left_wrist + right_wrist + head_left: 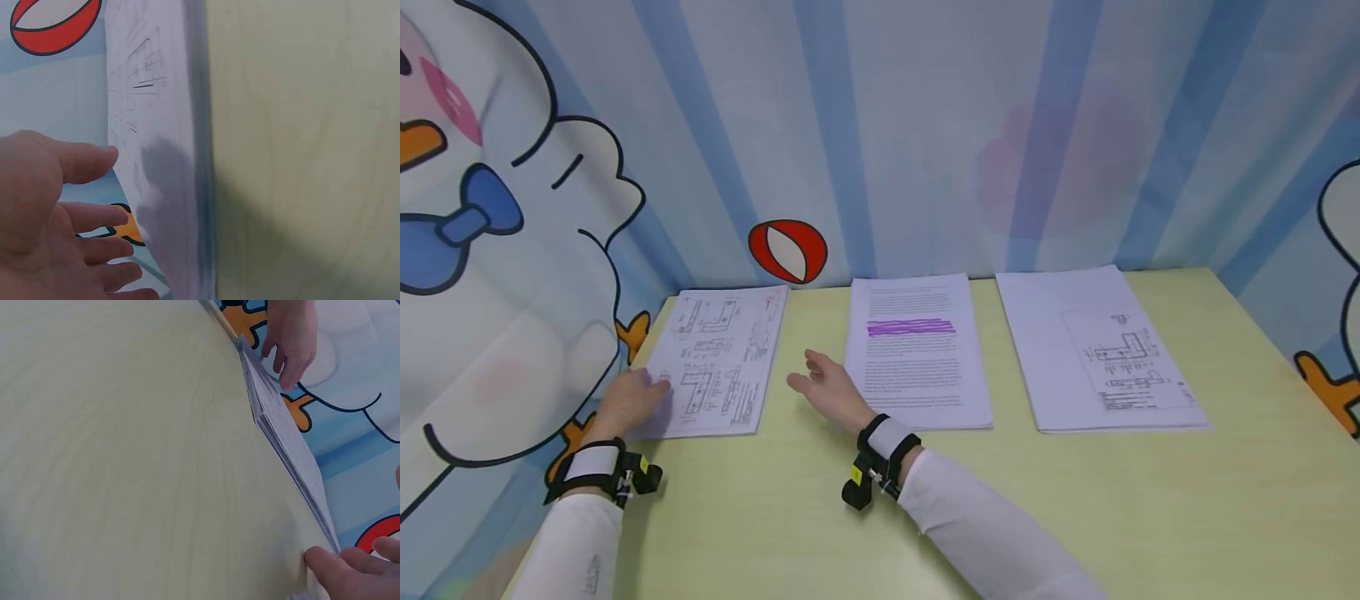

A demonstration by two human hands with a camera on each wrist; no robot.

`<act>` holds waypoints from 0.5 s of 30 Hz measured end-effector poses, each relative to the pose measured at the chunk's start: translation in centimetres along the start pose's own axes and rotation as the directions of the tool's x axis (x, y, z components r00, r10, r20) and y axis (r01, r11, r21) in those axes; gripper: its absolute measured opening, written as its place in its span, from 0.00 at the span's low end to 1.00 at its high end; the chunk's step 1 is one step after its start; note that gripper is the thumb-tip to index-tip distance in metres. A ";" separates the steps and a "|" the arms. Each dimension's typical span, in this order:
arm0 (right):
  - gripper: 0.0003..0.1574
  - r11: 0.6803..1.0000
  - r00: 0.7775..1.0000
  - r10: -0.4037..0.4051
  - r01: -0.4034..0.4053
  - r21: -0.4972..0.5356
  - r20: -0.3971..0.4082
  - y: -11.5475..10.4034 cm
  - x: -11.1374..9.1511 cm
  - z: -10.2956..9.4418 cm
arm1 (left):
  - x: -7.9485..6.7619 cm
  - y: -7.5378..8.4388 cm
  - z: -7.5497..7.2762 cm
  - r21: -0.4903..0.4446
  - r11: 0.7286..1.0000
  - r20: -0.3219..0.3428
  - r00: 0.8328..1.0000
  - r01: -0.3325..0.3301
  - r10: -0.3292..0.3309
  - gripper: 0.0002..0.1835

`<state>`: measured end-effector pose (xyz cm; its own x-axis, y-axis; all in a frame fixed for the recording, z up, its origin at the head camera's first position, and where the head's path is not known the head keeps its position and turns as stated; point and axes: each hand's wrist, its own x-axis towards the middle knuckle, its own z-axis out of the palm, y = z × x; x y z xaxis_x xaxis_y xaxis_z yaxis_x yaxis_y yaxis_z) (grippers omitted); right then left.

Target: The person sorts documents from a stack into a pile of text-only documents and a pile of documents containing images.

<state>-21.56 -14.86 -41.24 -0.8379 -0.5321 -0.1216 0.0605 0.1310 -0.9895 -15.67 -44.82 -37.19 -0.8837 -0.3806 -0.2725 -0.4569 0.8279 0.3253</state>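
A stack of paper printed with part drawings (715, 358) lies at the left of the table. My left hand (628, 404) is over its left edge, thumb toward the drawings. Seen from the left wrist, that hand (69, 219) has its fingers loosely extended, holding nothing; whether a fingertip touches the sheets I cannot tell. My right hand (835, 396) hovers between this stack and a middle stack of printed text (917, 375) with purple marker strokes. Its fingers are relaxed and grip nothing. In the right wrist view, the right hand's fingers (356, 575) appear near the drawing stack's end (290, 447).
At the right, a third paper stack (1045, 350) shows one drawing on its lower right part. All three stacks lie along the far side of the pale yellow table (880, 525). A blue striped cartoon curtain (910, 150) stands behind.
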 end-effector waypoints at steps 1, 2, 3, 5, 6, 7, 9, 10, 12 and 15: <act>0.38 1.000 1.000 0.009 -0.009 0.027 0.012 0.2 0.2 0.3 | 0.2 -0.2 0.1 0.015 1.000 0.007 1.000 -0.006 0.006 0.35; 0.38 0.999 1.000 0.013 -0.014 0.053 0.021 0.3 0.4 0.6 | 0.3 -0.5 0.1 0.028 1.000 0.015 1.000 -0.013 0.012 0.36; 0.38 0.996 0.999 0.019 -0.022 0.092 0.030 0.4 0.6 0.9 | 0.4 -0.7 0.2 0.042 0.999 0.026 0.999 -0.021 0.020 0.36; 0.39 0.983 0.998 0.039 -0.049 0.180 0.057 0.5 1.0 1.6 | 0.4 -1.1 0.4 0.056 0.998 0.053 0.998 -0.032 0.029 0.37; 0.40 0.970 0.996 0.057 -0.073 0.233 0.073 0.5 1.2 1.9 | 0.3 -1.2 0.5 0.064 0.997 0.068 0.997 -0.038 0.033 0.38; 0.41 0.954 0.994 0.072 -0.094 0.284 0.087 0.5 1.2 2.3 | 0.1 -1.2 0.5 0.068 0.997 0.077 0.996 -0.039 0.034 0.38; 0.42 0.909 0.987 0.111 -0.148 0.389 0.117 0.5 1.2 2.8 | -0.1 -1.2 0.7 0.074 0.996 0.093 0.995 -0.046 0.039 0.38; 0.43 0.889 0.984 0.127 -0.170 0.426 0.129 0.5 1.1 3.0 | -0.1 -1.1 0.8 0.071 0.996 0.099 0.994 -0.048 0.041 0.38; 0.42 0.855 0.980 0.140 -0.191 0.482 0.140 0.6 1.1 3.2 | -0.2 -0.8 1.0 0.068 0.996 0.103 0.993 -0.057 0.050 0.38; 0.43 0.818 0.980 0.133 -0.195 0.541 0.151 0.6 1.1 3.1 | -0.1 -0.4 1.2 0.049 0.997 0.103 0.993 -0.066 0.060 0.38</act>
<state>-20.72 -17.97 -42.25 -0.7308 -0.6299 -0.2629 0.5061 -0.2417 -0.8279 -15.29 -44.67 -38.41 -0.8943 -0.2854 -0.3446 -0.3925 0.8702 0.2978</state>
